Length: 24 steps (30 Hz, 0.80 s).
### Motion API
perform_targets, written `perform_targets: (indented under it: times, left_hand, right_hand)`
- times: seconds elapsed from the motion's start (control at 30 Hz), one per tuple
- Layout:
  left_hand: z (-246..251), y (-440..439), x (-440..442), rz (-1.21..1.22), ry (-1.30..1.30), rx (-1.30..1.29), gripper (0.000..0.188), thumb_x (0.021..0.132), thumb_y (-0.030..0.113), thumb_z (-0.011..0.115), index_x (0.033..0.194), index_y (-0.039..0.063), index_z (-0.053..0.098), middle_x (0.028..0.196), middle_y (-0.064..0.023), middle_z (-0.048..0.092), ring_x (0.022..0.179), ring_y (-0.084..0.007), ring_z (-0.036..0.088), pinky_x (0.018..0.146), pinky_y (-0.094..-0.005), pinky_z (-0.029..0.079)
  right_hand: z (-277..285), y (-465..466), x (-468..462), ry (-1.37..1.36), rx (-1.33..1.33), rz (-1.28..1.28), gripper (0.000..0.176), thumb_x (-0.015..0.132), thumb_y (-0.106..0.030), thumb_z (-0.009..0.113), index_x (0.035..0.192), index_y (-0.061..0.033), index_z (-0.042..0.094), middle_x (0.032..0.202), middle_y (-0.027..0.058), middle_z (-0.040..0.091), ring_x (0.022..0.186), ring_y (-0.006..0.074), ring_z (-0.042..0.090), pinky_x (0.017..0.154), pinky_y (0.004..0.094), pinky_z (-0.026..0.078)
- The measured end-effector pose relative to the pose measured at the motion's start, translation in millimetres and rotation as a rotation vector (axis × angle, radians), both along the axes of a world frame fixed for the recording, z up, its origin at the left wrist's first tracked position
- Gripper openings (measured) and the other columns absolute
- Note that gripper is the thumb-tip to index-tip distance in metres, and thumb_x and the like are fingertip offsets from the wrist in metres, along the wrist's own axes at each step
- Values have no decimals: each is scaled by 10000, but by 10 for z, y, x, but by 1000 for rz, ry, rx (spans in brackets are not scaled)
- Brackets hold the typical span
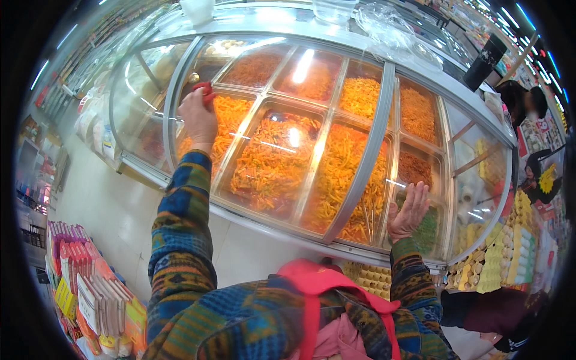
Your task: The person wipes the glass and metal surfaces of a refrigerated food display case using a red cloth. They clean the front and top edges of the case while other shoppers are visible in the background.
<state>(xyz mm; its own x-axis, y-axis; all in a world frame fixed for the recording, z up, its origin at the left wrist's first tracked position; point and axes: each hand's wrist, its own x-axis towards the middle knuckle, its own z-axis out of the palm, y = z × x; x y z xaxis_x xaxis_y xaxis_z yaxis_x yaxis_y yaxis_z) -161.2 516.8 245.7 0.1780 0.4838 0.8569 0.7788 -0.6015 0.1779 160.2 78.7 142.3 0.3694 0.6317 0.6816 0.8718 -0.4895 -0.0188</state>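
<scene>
My left hand [198, 118] is closed around a bunched red item [208, 93], seemingly a cloth, against the curved clear front of a display case [252, 216]. A metal upright [171, 101] of the case runs just left of it. Farther right, my right hand [410, 213] is spread with its palm against the clear panel, its fingers apart and nothing in it. Behind the panel sit metal trays of shredded orange-yellow food [279, 157], reddish shreds [256, 67] and chopped green food [427, 229]. Tongs or similar metal utensils [370, 220] rest in one tray near my right hand.
Plastic tubs [335, 10] and clear plastic bags [387, 27] lie on top of the case. Egg trays [490, 256] are stacked at right, near a person in dark clothing [486, 310]. Packaged goods [96, 297] fill a rack at lower left.
</scene>
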Motion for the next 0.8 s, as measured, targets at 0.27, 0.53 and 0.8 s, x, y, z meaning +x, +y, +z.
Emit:
perform_targets:
  times: [0.27,0.53,0.8]
  left_hand:
    - [162,-1056,877,-409,-198,-54,216,823,111,664,1035,76,636,918,-123,635,882,-342,593,795,-445,446]
    - [336,-2126,1884,-902,347,-29,298,818,145,603,1110,170,546,997,-46,485,929,-264,480,740,-388,446]
    - [663,262,1345,-397,17,-133,217,836,144,670,1052,165,678,1051,-73,640,981,-299,571,850,-411,473]
  right_hand:
    - [40,-39,31,14,-7,3,650,1004,-471,344,1478,-28,326,1562,182,272,1468,363,188,1150,556,127]
    - [34,-68,14,57,-46,27,664,995,-496,374,1473,-37,332,1558,193,274,1455,384,217,1139,579,132]
    - [6,-110,-10,143,-57,39,648,973,-444,454,1476,-51,338,1557,185,278,1462,379,198,1151,576,101]
